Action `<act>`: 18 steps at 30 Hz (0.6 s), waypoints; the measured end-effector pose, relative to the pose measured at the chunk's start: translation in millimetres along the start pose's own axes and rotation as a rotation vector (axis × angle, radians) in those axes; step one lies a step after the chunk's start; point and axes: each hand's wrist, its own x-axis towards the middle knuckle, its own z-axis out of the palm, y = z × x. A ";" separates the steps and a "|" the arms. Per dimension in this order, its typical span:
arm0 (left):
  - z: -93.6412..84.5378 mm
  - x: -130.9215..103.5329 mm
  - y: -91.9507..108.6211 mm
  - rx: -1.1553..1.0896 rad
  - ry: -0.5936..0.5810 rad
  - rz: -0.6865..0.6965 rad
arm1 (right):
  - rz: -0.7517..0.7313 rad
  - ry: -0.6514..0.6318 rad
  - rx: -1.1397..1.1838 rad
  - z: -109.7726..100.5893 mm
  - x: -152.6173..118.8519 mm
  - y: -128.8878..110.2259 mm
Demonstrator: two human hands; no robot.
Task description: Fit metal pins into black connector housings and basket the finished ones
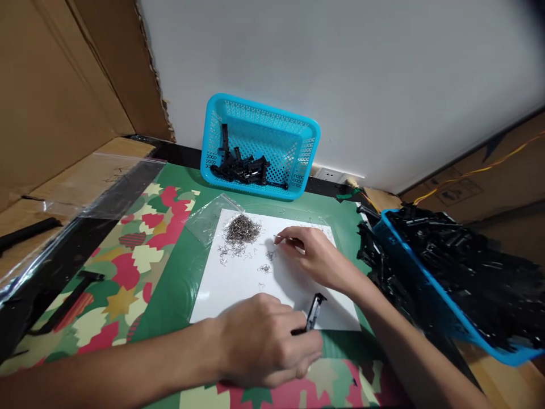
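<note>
Near the front edge of a white sheet (pixel 208 301), my left hand (pixel 272 341) is closed around a slim black plastic part (pixel 314 312), whose end sticks up past the fingers. My right hand (pixel 313 250) hovers over the middle of the sheet with thumb and forefinger pinched together. A thin shiny bit shows at those fingertips, too small to name. Just left of the right hand, a heap of tiny bent metal wire pieces (pixel 242 228) lies on the sheet. Smaller clusters of wire pieces (pixel 264 268) are scattered below it.
A blue basket (pixel 259 108) holding several black parts (pixel 244 167) leans at the wall. To the right stands a blue bin (pixel 430 278) heaped with black parts (pixel 477 267). A clear plastic bag (pixel 208 218) lies beside the sheet. Another black part (pixel 70 301) rests at left.
</note>
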 end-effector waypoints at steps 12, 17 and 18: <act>2.8 -1.6 -1.4 -0.005 0.024 -0.081 | 0.026 -0.003 0.032 4.7 1.3 5.2; -8.4 3.6 -1.3 -0.197 0.043 -0.366 | 0.053 0.049 0.290 -11.1 -10.6 22.2; -11.1 4.8 -2.0 -0.260 0.063 -0.433 | 0.054 0.069 0.378 -13.4 -13.2 26.5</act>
